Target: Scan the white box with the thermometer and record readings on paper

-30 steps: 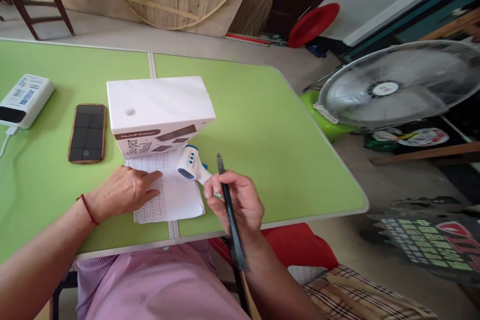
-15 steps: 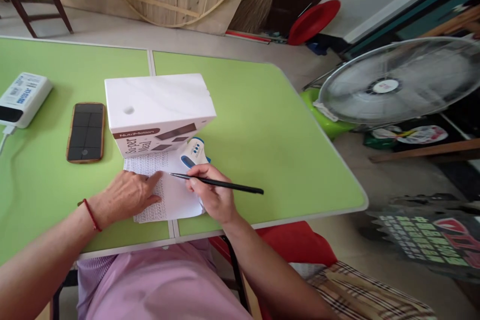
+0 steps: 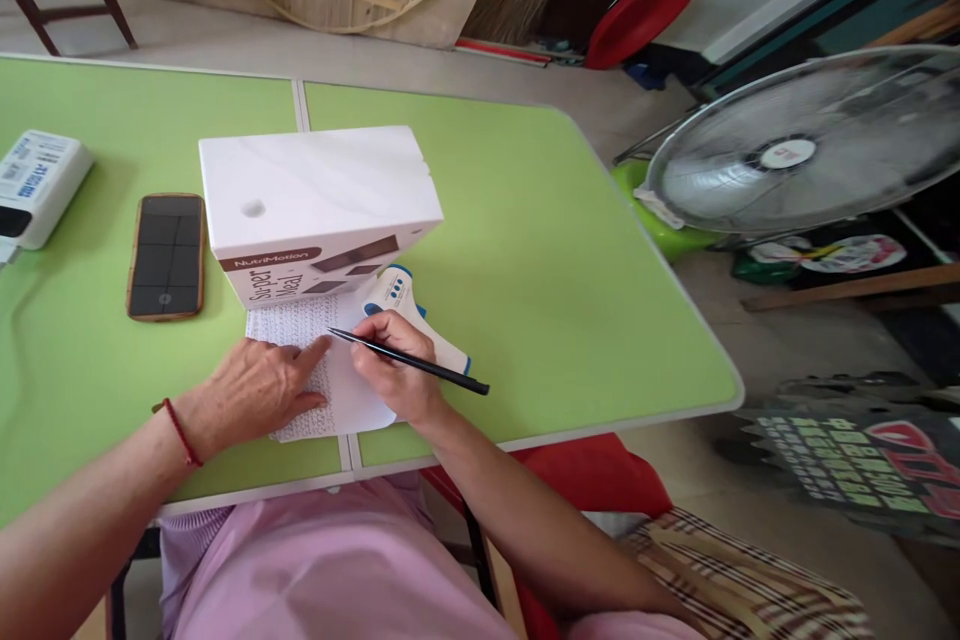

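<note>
A sheet of paper [image 3: 358, 398] lies near the table's front edge, its left part covered in rows of small handwriting. My left hand [image 3: 251, 385] rests on that written part, fingers loosely spread and index finger stretched towards the pen tip. In my right hand [image 3: 397, 370] is a black pen [image 3: 442, 371], its tip at the right edge of the writing, close to my left index fingertip. Whether the tip touches the paper I cannot tell. Partly behind my right hand lies a white and blue thermometer gun [image 3: 397, 292]. A white NutriMotion box [image 3: 322, 182] stands just beyond the paper.
Left of the box a phone [image 3: 166, 255] lies on the green table [image 3: 570, 310]. A white power bank [image 3: 46, 182] with a cable sits farther left. Beyond the table's right edge stands a large fan [image 3: 787, 155]. A red chair [image 3: 600, 475] is near my right forearm.
My right hand has moved left with the pen, bringing the tip to the edge of the writing. More of the thermometer gun shows. My left hand stays on the paper.
</note>
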`<state>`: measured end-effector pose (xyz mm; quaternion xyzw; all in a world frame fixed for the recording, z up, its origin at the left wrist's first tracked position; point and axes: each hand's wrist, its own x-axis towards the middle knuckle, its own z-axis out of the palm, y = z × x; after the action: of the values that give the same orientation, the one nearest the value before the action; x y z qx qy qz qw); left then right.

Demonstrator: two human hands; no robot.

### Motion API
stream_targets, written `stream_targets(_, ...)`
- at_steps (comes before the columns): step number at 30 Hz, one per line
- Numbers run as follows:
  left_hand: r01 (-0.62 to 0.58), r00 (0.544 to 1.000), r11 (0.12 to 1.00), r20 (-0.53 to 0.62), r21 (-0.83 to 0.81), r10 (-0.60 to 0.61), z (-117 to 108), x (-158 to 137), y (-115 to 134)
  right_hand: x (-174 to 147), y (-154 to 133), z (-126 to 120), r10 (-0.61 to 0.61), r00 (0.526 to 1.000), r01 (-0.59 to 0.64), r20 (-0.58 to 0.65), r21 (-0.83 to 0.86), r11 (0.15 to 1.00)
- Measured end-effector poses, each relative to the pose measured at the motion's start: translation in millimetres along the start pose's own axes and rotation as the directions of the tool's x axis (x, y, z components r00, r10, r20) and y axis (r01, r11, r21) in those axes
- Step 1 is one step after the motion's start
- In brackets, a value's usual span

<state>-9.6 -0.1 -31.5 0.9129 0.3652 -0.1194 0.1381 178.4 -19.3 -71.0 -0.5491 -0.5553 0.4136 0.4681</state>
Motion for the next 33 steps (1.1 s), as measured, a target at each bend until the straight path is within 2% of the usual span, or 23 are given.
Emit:
stream_targets(3, -0.008, 1.000, 1.000, -0.002, -0.001, 0.008, -1.3, -0.4, 0.0, 0.5, 1.2, -3.5, -0.017, 1.000, 0.017, -0.003, -0.034, 0.999)
stream_targets(7, -0.013, 1.000, 1.000, -0.004, 0.022, 0.013, -2.1, -0.7, 0.1, 2.2, 3.8, -7.7, -0.105, 0.994, 0.102, -0.019, -0.118, 0.988)
stream_targets(11, -0.007, 1.000, 0.999, 0.018, 0.049, 0.006, -2.9, -1.3, 0.8, 1.9, 7.8, -7.8, -0.194, 0.981, 0.193, 0.015, -0.172, 0.966)
stream_targets(17, 0.000, 0.999, 0.999, 0.042, 0.044, -0.002, -4.0, -1.4, 1.5, 1.6, 11.2, -5.2, -0.274, 0.961, 0.272, 0.022, -0.219, 0.937)
stream_targets(27, 0.000, 1.000, 1.000, 0.027, 0.016, -0.001, -1.5, -2.7, 0.4, 1.3, 10.3, -5.2, -0.312, 0.950, 0.307, 0.029, -0.286, 0.908)
stream_targets(33, -0.003, 1.000, 1.000, 0.020, 0.008, 0.003, -1.8, -2.0, 0.7, 1.5, 10.6, -5.0, -0.306, 0.951, 0.303, 0.028, -0.264, 0.916)
